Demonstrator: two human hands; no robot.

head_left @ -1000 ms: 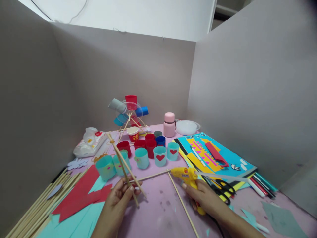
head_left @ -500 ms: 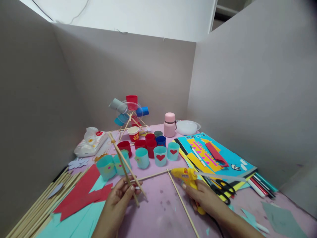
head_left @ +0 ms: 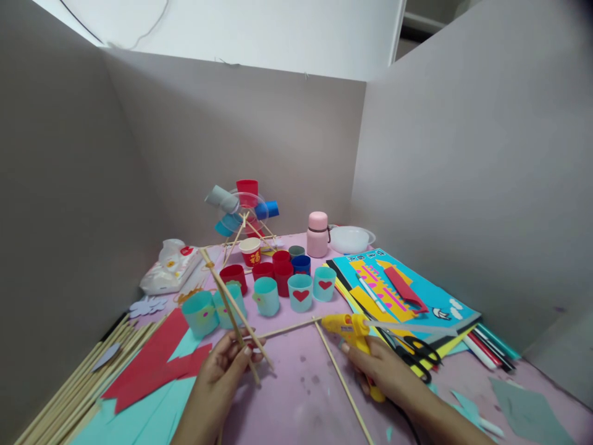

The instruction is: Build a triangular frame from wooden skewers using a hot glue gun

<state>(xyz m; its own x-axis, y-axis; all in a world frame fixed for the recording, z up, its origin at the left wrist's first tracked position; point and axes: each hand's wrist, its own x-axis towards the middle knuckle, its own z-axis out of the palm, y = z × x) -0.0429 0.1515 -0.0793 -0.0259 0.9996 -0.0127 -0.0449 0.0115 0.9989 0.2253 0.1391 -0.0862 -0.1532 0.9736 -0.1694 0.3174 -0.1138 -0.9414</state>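
Note:
My left hand [head_left: 217, 374], low and left of centre, is closed round a frame of joined wooden sticks [head_left: 243, 318]. Two of its sticks meet at a bound top, and another reaches right across the table. My right hand [head_left: 382, 371] grips a yellow hot glue gun [head_left: 354, 326] by its handle, with a clear glue stick [head_left: 412, 327] jutting from the back. The nozzle is at the joint where the crosswise stick meets a loose-ended stick [head_left: 340, 377] running toward me; whether it touches cannot be made out.
Paper cups [head_left: 265, 296] in light blue, red and dark blue stand behind my hands. Further back are a stick-and-cup wheel [head_left: 244, 213], a pink flask [head_left: 317, 238] and a white bowl [head_left: 349, 240]. Scissors [head_left: 412, 355] and coloured sheets lie right; spare sticks [head_left: 78, 380] and paper left.
Almost nothing differs. The view has shifted very slightly, while both hands, the glue gun and the stick frame keep their places.

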